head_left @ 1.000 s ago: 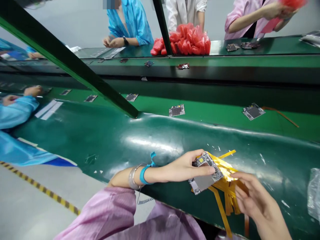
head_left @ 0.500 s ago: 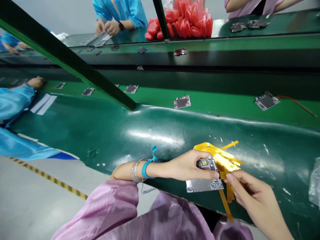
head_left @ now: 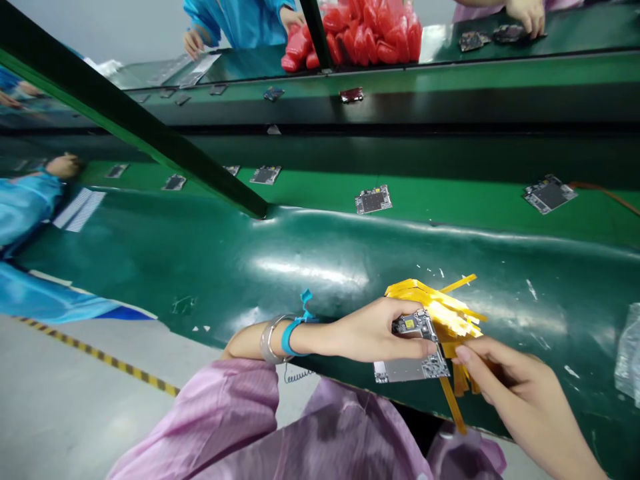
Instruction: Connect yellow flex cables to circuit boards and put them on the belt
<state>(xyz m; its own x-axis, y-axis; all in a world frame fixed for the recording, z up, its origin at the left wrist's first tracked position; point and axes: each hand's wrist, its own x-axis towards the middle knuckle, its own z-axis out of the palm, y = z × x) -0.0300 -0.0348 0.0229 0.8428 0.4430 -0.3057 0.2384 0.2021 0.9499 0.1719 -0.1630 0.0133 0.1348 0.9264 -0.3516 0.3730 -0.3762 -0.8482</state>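
My left hand (head_left: 383,333) grips a circuit board (head_left: 410,369), its thumb across the top face near the right edge. At that edge my right hand (head_left: 493,363) pinches the end of an orange flex cable (head_left: 450,349), which meets the board. Whether the cable's connector is seated cannot be made out under the left thumb. Behind and beneath both hands lies a bundle of yellow-orange flex cables (head_left: 433,303), some strips hanging toward the table's front edge. A blue wrist strap (head_left: 289,337) and a silver bangle (head_left: 270,340) circle my left wrist.
Several circuit boards lie on the green conveyor (head_left: 310,193); one board (head_left: 550,195) trails an orange cable. A slanted green post (head_left: 200,157) crosses the left side. Clear plastic (head_left: 629,353) lies far right. Across the line are red pouches (head_left: 370,37) and co-workers' hands (head_left: 527,15).
My right hand has moved from the cable bundle to the board's edge, now pinching one cable there. The held board has turned level. Boards on the near conveyor have shifted right.
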